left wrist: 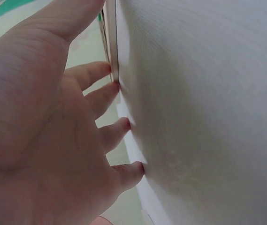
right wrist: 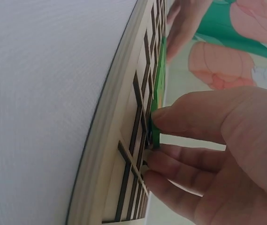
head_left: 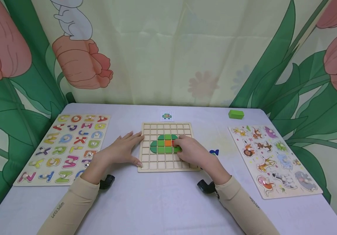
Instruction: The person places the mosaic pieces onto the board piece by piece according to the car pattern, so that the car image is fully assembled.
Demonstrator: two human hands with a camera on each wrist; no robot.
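On the desk (head_left: 162,199), the right hand (head_left: 193,153) is pinching a green tile (head_left: 177,149) inside the grid board (head_left: 166,166); the left hand (head_left: 121,150) is lying flat, fingers straight, against the board's left edge.

Right hand (head_left: 192,152) hides part of green tile (head_left: 177,149) and grid cells of wooden grid board (head_left: 166,164); small pattern card (head_left: 167,115) too tiny to read.

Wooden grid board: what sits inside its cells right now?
The wooden grid board holds green tiles around an orange tile. The right hand pinches a green piece there, covering the cells beneath it.
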